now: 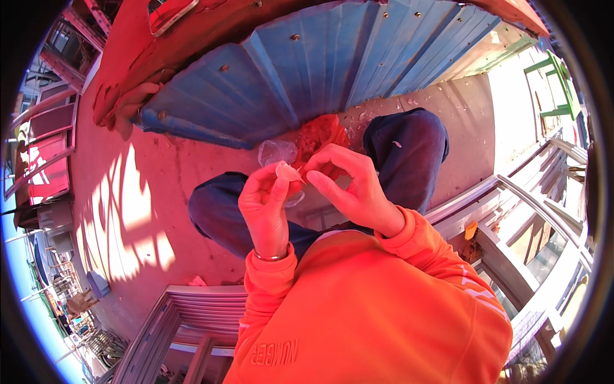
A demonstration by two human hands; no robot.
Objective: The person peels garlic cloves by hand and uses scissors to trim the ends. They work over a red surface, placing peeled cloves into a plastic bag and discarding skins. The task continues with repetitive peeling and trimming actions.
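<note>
My left hand [265, 205] and my right hand [348, 185] meet in front of my chest, over my knees in dark blue trousers. Between their fingertips they pinch a small pale, papery piece [287, 171], perhaps a peeled clove or skin. Just beyond the fingers lies a clear plastic bag [276, 152] and a red mesh bag [321, 136] on the floor between my knees. A thin metal bangle circles my left wrist. My sleeves and top are bright orange.
A blue corrugated metal sheet [307, 70] lies ahead on the reddish concrete floor [128, 192]. Metal window frames [192, 320] are stacked at the lower left and others [524, 211] at the right. A green frame [553, 89] stands far right.
</note>
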